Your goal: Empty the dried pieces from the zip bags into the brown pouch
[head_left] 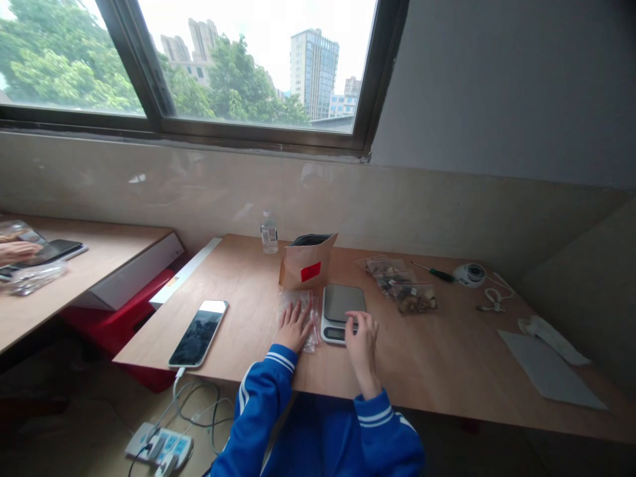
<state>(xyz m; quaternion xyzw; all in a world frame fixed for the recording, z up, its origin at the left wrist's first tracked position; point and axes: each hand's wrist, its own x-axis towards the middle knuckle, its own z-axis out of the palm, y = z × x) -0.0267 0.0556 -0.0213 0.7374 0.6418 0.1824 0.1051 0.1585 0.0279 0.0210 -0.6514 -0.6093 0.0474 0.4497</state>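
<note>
My left hand [295,326] lies flat with its fingers spread on a stack of clear zip bags [311,338] with red edges. Just right of it sits a small kitchen scale [344,303] with a grey top plate and a dark display, nothing lying on the plate. Over the scale's front right corner is my right hand [364,334], its fingers bent and a little apart, with nothing visible in them. Whether a fingertip presses the scale I cannot tell. Behind the zip bags stands an open brown paper pouch [309,262] with a red label; its contents are hidden.
Several filled clear bags [402,286] lie right of the scale, near a screwdriver [441,274], a white camera-like device [469,275] and a grey sheet [551,371]. A bottle [269,233] stands behind; a charging phone [199,334] lies left. Another person's hand [18,252] is at the neighbouring table.
</note>
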